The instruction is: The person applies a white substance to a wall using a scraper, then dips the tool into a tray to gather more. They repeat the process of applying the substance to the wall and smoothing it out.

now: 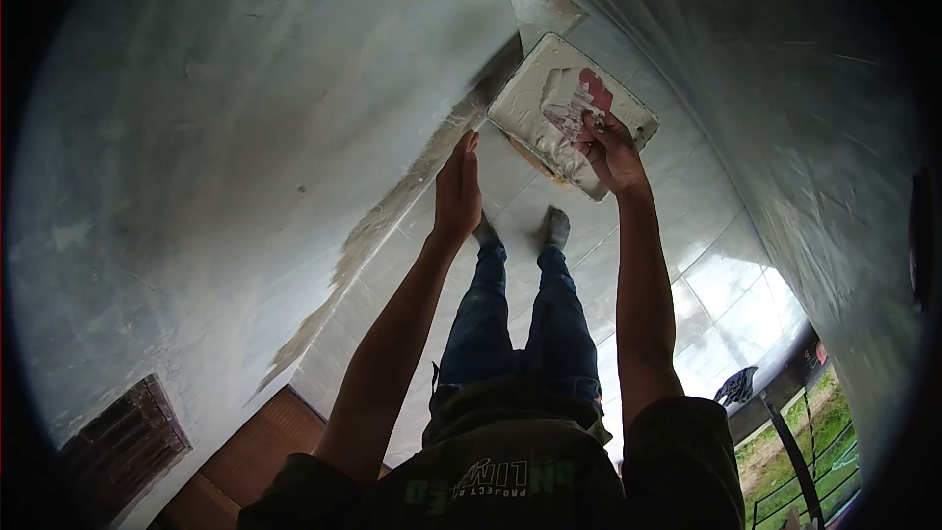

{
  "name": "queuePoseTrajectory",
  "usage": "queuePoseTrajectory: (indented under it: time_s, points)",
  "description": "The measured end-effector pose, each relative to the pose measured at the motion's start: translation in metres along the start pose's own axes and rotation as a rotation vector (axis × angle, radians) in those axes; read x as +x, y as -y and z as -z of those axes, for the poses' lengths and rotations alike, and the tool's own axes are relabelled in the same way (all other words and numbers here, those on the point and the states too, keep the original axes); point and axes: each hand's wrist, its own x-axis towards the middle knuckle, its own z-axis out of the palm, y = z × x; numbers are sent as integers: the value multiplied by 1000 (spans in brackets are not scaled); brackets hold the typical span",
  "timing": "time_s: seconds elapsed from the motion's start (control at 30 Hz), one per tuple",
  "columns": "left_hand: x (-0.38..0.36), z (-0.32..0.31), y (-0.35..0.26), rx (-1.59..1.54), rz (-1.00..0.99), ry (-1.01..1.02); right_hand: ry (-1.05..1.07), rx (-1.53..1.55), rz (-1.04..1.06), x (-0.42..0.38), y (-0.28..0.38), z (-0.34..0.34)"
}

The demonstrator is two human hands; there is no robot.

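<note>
My right hand (616, 155) pinches a red flat putty scraper (595, 88), its face smeared with white putty. The scraper overlaps a shallow rectangular tray (636, 104) whose inside is coated with the same pale paste (523, 88). My left hand (458, 186) is held up beside the tray's near left corner with its fingers stretched out and nothing in it. In this view its fingertips lie close to the lower edge of the left wall.
A grey plastered wall (245, 118) rises on the left, with a rough bare strip (378, 221) along its base. Another wall (785, 98) stands on the right. My feet (555, 226) are on pale floor tiles (589, 280). A brown patterned vent (128, 447) is at lower left.
</note>
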Motion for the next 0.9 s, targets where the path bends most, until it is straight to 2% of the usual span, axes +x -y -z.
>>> queuePoseTrajectory:
  time_s: [0.17,0.37,0.47,0.6,0.83,0.9]
  points:
    - [6,30,-76,-40,-135,-103,116,-114,151,-23,41,-81]
    - [-9,80,-136,-29,-268,-236,111,-396,252,-48,76,-172]
    - [-15,101,-159,-36,-355,-297,187,-431,179,-61,88,-209]
    - [-28,126,-196,-54,-461,-364,327,-397,276,-61,80,-239]
    - [-55,187,-247,-15,-655,-426,401,-399,269,-87,69,-317]
    - [-66,206,-255,-22,-612,-445,417,-376,321,-96,61,-339]
